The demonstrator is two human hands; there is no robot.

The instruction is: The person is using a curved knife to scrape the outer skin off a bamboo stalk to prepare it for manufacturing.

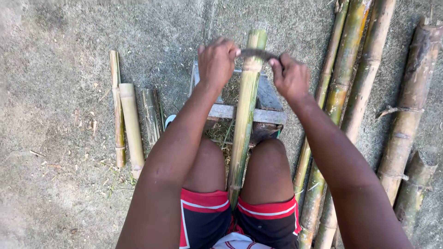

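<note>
A green-yellow bamboo pole [244, 110] runs from between my knees out over a small grey wooden frame [270, 99]. Across the pole near its far end lies a dark curved blade [256, 54]. My left hand [217, 62] grips the blade's left end and my right hand [290, 76] grips its right end, one on each side of the pole. The blade rests on the pole's upper surface. My knees clamp the pole's near part, above red and black shorts.
Three short bamboo pieces [131, 124] lie on the concrete ground at left. Several long bamboo poles [344, 83] lie at right, with thicker brown ones [410, 106] at the far right. Shavings litter the ground inside the frame.
</note>
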